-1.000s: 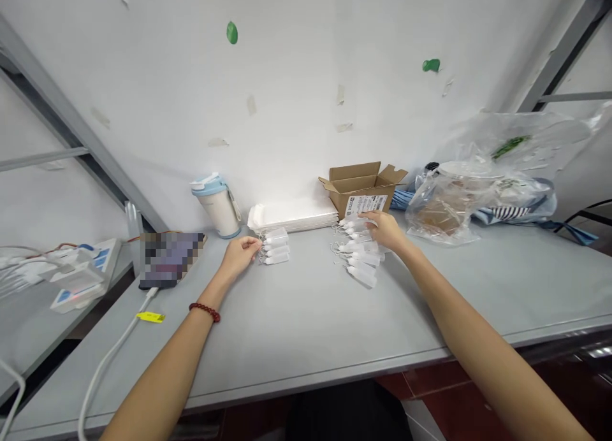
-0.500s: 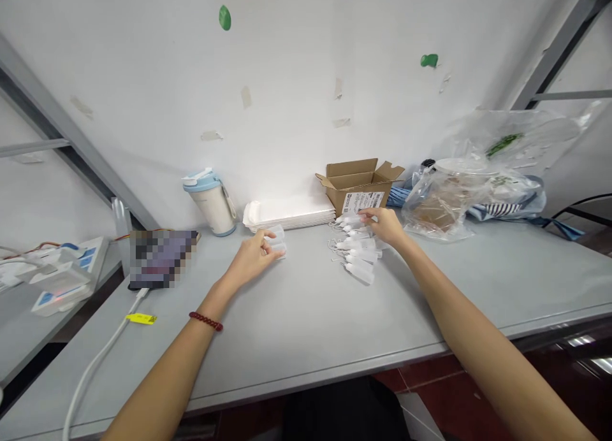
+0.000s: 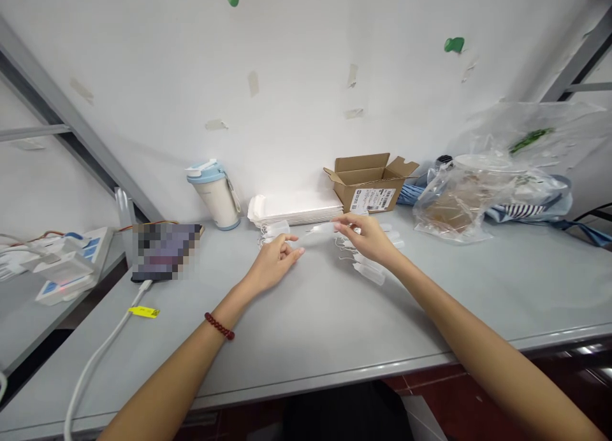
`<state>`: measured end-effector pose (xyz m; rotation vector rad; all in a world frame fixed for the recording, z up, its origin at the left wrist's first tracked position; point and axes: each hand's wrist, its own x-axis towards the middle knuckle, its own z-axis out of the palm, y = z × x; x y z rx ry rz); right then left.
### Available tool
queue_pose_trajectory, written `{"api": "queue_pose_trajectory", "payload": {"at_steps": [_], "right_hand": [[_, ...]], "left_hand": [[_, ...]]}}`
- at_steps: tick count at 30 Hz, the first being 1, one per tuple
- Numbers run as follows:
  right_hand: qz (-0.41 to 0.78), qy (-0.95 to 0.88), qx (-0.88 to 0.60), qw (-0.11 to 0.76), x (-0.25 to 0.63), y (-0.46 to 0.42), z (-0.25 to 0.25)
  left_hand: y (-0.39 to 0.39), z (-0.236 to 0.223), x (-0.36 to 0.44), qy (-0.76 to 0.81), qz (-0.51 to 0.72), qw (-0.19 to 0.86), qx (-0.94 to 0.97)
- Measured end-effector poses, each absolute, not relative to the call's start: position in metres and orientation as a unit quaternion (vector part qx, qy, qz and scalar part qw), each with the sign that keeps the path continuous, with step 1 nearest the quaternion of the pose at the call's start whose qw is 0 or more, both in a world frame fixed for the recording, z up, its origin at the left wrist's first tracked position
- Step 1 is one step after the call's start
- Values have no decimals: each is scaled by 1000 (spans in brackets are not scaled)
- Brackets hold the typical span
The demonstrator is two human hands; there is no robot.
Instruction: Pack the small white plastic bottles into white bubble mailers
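left hand [image 3: 276, 262] hides part of the small translucent white plastic pieces [image 3: 282, 227]; long white cable [image 3: 102, 352] cut by bottom edge; white rectangular label [image 3: 371, 200] print unreadable

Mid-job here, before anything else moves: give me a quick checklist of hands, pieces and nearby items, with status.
1. Right hand grips one translucent piece: ok, pinched at the fingertips.
2. Left hand has thumb and forefinger apart: ok.
3. Left fingers touching the piece's narrow end: cannot tell; they are too close together in view.
4. Left group of pieces fully visible: not ok, partly behind the left hand.
5. Right group of pieces fully visible: not ok, partly behind the right hand.
6. Lidded cup clear of both hands: ok, untouched, behind the left hand.
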<state>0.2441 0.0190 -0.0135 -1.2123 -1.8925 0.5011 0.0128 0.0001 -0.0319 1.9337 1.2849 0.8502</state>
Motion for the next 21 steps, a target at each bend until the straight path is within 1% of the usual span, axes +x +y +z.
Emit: {"api": "queue_pose_trajectory", "payload": {"at_steps": [5, 10, 17, 21], "right_hand": [[248, -754, -459, 398, 239, 16, -16], [282, -730, -480, 395, 237, 14, -16], [339, -704, -487, 391, 233, 10, -13], [362, -690, -490, 391, 232, 11, -15]], "left_hand": [[2, -35, 13, 482, 321, 352, 735], [3, -34, 15, 477, 338, 365, 724], [0, -25, 17, 497, 387, 458, 627], [-1, -24, 18, 477, 399, 517, 588]]}}
